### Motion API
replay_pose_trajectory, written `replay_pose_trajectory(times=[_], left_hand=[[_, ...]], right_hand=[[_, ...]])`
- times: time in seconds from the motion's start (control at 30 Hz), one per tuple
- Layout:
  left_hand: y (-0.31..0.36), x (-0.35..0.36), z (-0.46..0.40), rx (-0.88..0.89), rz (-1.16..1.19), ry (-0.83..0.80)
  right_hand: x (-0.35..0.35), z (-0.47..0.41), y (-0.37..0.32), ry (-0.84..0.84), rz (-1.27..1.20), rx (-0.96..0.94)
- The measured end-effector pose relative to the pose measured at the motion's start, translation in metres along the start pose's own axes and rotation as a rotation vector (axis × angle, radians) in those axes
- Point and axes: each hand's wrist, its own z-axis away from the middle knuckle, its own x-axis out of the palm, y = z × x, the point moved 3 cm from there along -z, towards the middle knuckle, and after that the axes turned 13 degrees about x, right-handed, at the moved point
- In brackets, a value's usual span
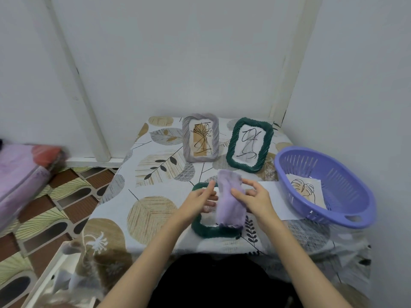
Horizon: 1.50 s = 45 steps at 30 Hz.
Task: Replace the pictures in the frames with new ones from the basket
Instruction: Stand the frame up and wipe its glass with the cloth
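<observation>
Head view: both hands (224, 200) grip soft lilac cloth (229, 201) over dark-green braided frame (213, 230); purple slotted basket (355, 210), 3 o'clock, nearer right hand.

We've got a leaf-print tablecloth (153, 174) on the table, patterned floor tiles (55, 210) left, pink bedding (20, 174) at the left edge.

a dark green frame (212, 230) lies flat near the table's front edge. a grey frame (200, 137) and another green frame (250, 145), each holding a line drawing, sit farther back. the purple basket (347, 210) at right holds a leaf drawing (306, 190).
</observation>
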Motion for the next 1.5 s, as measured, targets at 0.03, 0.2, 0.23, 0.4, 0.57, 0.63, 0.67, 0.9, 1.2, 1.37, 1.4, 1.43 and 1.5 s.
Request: replay_pose_trajectory(times=[0.03,0.2,0.23,0.4,0.57,0.63,0.67,0.9,1.2,1.37,1.4,1.43,1.5], left_hand=[[0.001,0.005,0.001,-0.022,0.092,-0.023],[0.001,-0.014,0.005,0.014,0.124,0.112],[-0.002,-0.025,0.006,0.0,0.105,0.152],[-0.025,-0.106,0.021,-0.064,-0.341,0.374],[-0.05,-0.12,0.036,0.047,-1.037,0.296],[-0.059,-0.117,0.036,0.018,-1.286,0.196],[-0.06,-0.117,0.035,-0.03,-1.321,0.154],[-0.036,-0.071,0.003,0.148,-1.102,0.085],[-0.033,-0.045,-0.014,-0.016,-0.044,0.355],[-0.022,-0.055,-0.007,-0.025,0.181,0.281],[-0.018,-0.057,-0.006,0.004,0.244,0.287],[-0.015,-0.061,-0.005,0.041,0.287,0.296],[-0.004,-0.072,-0.004,0.12,0.308,0.3]], right_hand=[[0.008,0.002,-0.002,-0.019,-0.01,-0.007],[0.029,0.003,0.001,-0.118,-0.022,0.036],[0.027,0.0,0.004,-0.11,-0.018,0.061],[0.001,-0.02,0.031,0.206,0.398,0.065],[0.004,-0.031,0.044,0.334,0.665,-0.021],[0.01,-0.033,0.046,0.351,0.805,-0.03],[0.013,-0.033,0.046,0.36,0.869,-0.029],[0.023,-0.03,0.044,0.37,0.679,-0.054],[0.019,-0.011,0.035,0.216,0.151,-0.211],[0.023,-0.004,0.016,0.062,0.027,-0.278],[0.025,-0.004,0.012,0.022,0.016,-0.278],[0.027,-0.004,0.007,-0.024,0.009,-0.276],[0.033,-0.004,-0.003,-0.121,0.01,-0.269]])
